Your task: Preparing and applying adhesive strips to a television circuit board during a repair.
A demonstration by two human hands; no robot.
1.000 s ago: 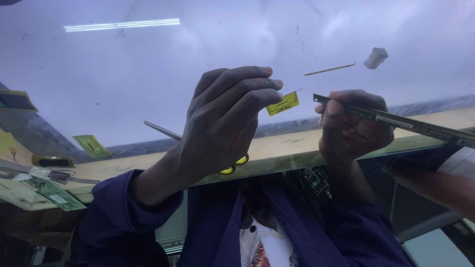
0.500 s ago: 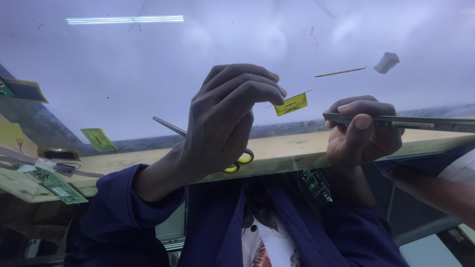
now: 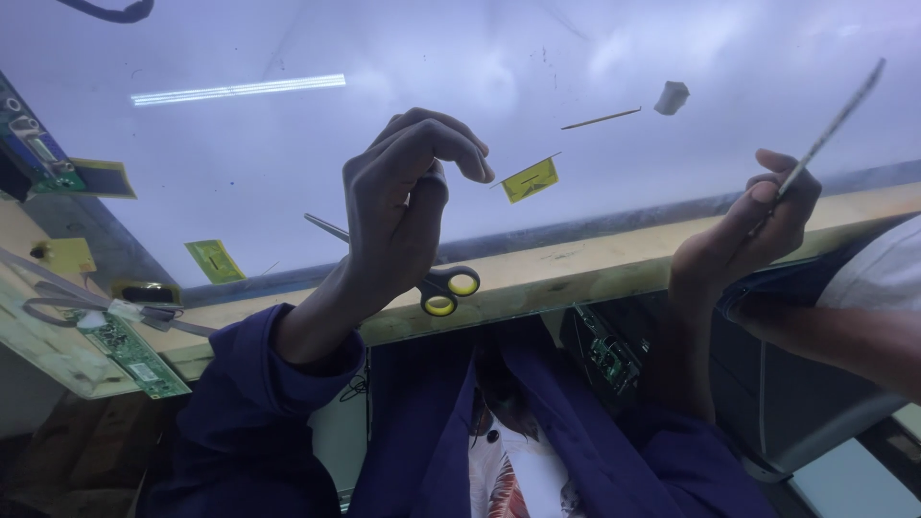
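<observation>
My left hand [image 3: 403, 216] hovers over a large, pale, glossy panel [image 3: 288, 163]. Its fingers are curled and apart, with nothing in them. The fingertips are just left of a small yellow tag [image 3: 530, 179] lying on the panel. Yellow-handled scissors [image 3: 446, 288] lie under this hand at the panel's near edge. My right hand [image 3: 743, 240] pinches the lower end of a thin, narrow circuit strip [image 3: 830, 125]. The strip slants up and to the right above the panel.
A thin stick [image 3: 602, 118] and a small grey scrap [image 3: 672, 96] lie farther back on the panel. Green circuit boards [image 3: 129, 350] and yellow tags [image 3: 216, 261] sit at the left on the wooden bench edge [image 3: 595, 269]. Another person's arm in a white sleeve [image 3: 863, 317] reaches in from the right.
My right hand has moved right and swung the strip from lying level to slanting steeply upward. My left hand has stayed near the yellow tag with its fingers curled.
</observation>
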